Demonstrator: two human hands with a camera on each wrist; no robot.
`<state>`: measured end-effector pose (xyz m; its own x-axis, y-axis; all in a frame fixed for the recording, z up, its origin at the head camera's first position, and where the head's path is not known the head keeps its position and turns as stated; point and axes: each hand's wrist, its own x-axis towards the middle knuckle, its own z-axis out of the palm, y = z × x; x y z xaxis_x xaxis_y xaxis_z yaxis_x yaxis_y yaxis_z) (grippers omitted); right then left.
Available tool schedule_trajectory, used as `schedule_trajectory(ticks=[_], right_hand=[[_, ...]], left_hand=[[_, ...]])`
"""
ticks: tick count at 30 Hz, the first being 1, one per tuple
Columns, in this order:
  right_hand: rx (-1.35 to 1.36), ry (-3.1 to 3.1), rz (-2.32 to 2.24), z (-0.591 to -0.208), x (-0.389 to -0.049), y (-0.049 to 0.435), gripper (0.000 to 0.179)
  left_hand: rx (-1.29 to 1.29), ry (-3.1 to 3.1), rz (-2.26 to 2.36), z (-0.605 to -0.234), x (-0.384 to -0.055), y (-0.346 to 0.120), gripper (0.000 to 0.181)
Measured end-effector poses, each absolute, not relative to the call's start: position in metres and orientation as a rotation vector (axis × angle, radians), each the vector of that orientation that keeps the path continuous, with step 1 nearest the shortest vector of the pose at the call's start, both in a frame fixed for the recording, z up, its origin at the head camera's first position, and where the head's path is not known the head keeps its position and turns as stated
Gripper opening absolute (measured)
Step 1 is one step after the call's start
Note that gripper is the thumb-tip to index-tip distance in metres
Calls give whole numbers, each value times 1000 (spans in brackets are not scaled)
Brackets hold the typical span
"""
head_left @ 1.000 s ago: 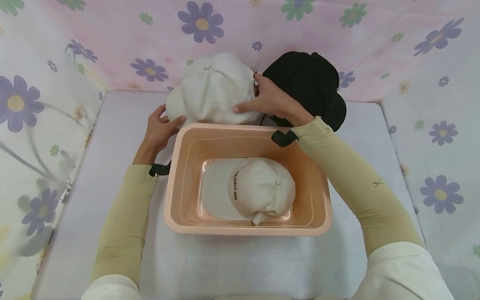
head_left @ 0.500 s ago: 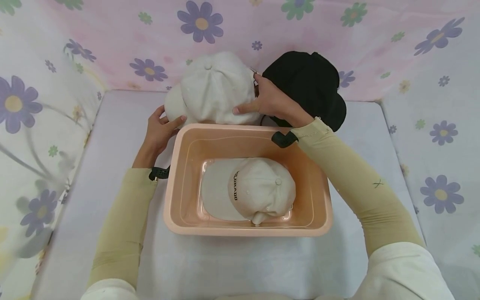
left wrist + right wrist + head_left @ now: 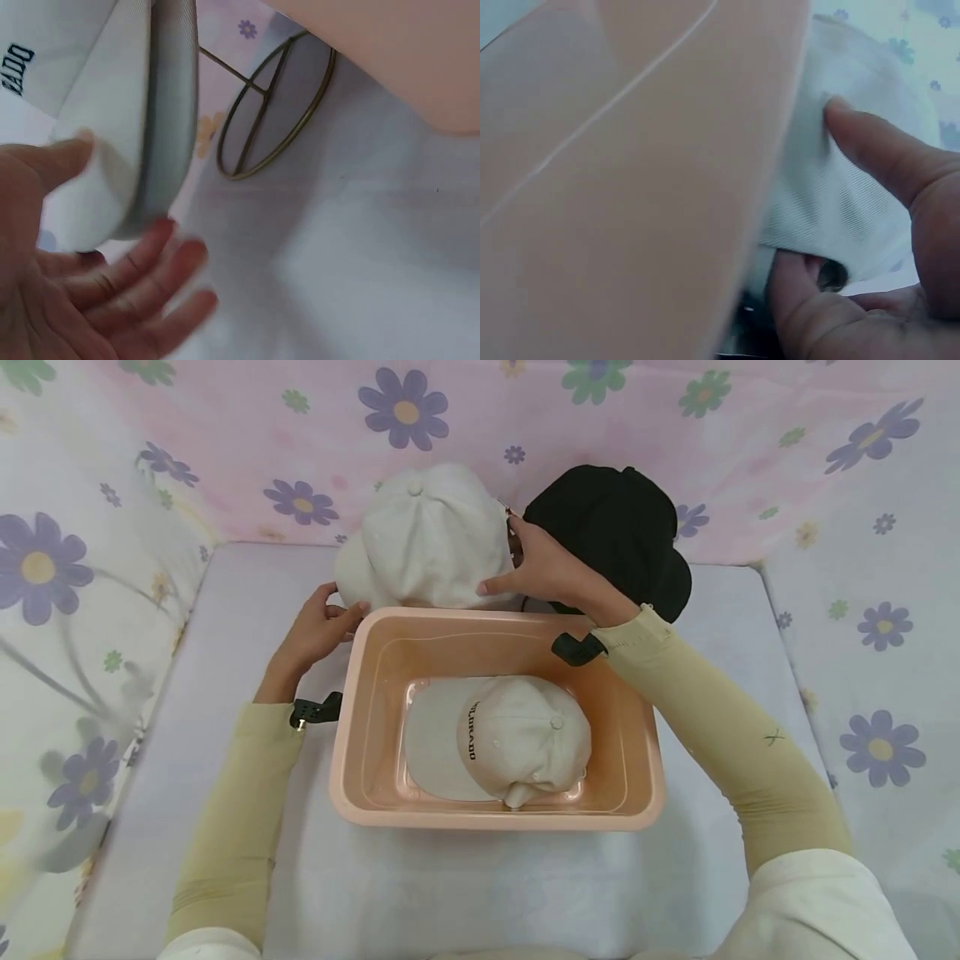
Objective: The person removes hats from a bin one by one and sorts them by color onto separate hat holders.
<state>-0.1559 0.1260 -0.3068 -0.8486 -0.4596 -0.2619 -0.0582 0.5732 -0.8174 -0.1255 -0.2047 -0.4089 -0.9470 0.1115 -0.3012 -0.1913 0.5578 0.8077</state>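
A white baseball cap (image 3: 435,539) is behind the peach plastic tub (image 3: 495,821), its brim pointing left. My left hand (image 3: 315,631) is at that brim; in the left wrist view its thumb lies over the brim (image 3: 101,184) and its fingers spread loosely below, blurred. My right hand (image 3: 551,564) holds the cap's right side; the right wrist view has the thumb against the fabric (image 3: 855,195) and other fingers tucked under the lower edge. A brass-coloured wire ring base (image 3: 277,105) stands under the cap. A cream cap (image 3: 525,735) with dark lettering lies in the tub.
A black cap (image 3: 607,535) is just right of my right hand, at the back. The tub's rear rim is close to both wrists. Flower-printed cloth (image 3: 480,410) rises behind the pale tabletop (image 3: 480,893) and at both sides.
My left hand has loosened at the brim and drawn slightly back toward me. My right hand has shifted a little right, its thumb sliding along the cap. The white cap has barely moved.
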Motion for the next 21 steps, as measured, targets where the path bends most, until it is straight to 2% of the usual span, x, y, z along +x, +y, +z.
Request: schedule_trajectory(ticks=[5, 10, 15, 21], right_hand=[[-500, 2369, -1147, -299, -148, 127, 95], [-543, 2327, -1127, -281, -134, 133, 94], [-568, 2315, -1084, -251, -109, 150, 89], [-709, 2449, -1091, -213, -66, 173, 68]], left_hand=[[-12, 2552, 1086, -393, -119, -211, 87], [7, 2612, 1088, -369, -113, -211, 86], [112, 2746, 1244, -343, -110, -204, 71], [357, 2864, 1417, -313, -105, -184, 53]])
